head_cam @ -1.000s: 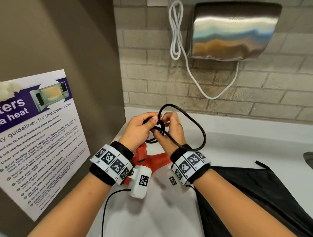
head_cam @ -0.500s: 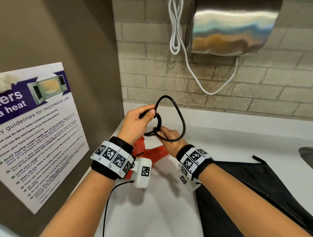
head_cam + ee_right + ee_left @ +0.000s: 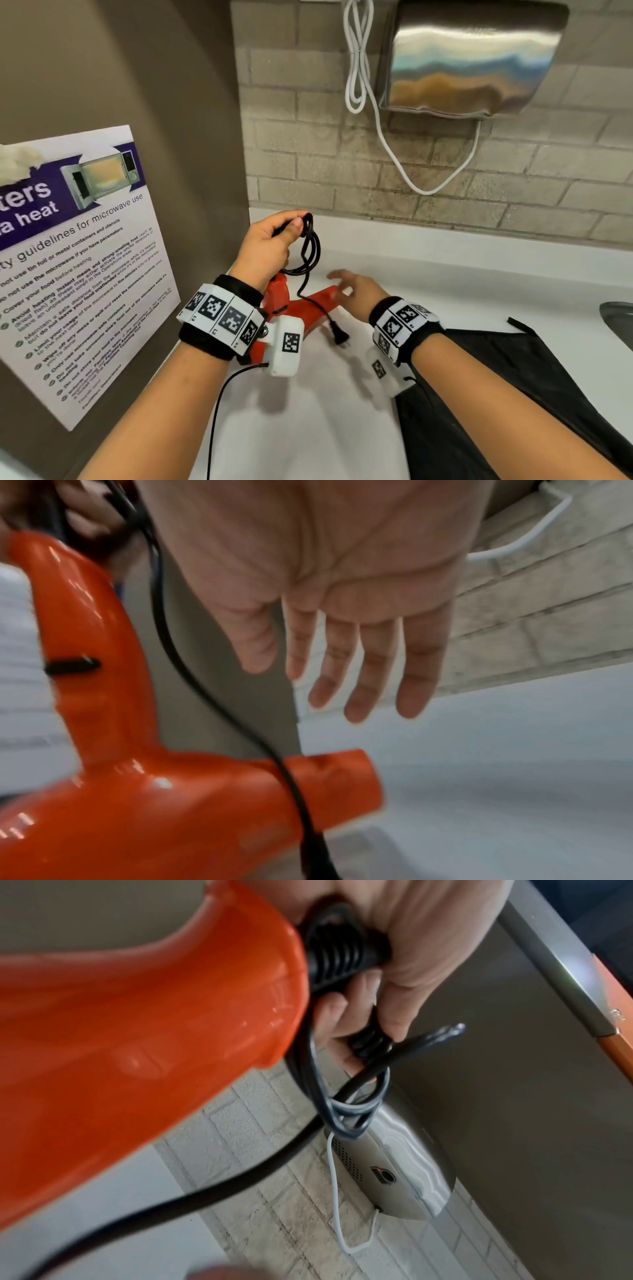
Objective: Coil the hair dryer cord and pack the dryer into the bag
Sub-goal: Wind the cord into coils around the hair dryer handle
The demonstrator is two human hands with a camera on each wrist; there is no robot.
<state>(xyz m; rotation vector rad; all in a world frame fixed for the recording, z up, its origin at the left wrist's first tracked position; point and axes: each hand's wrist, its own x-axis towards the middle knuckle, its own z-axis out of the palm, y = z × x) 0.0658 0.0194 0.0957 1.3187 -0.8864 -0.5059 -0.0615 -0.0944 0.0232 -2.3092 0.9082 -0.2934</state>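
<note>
cord [image 3: 310, 251] coiled, gripped by left hand [image 3: 267, 245] | right hand [image 3: 356, 291] spread, holding nothing | bag [image 3: 496, 394] on counter

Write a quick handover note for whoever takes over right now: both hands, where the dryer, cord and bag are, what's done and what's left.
Left hand: grips the coiled loops of the black cord, held above the counter.
Right hand: open, fingers spread, holding nothing, near the dryer's nozzle.
Orange hair dryer: below the left hand, by the wall corner. Whether it rests on the white counter is not clear.
Plug: hangs loose on a short tail of cord.
Black bag: lies flat on the counter to the right.
Done: most of the cord coiled.
Left: tuck in the tail, put the dryer into the bag.
</note>
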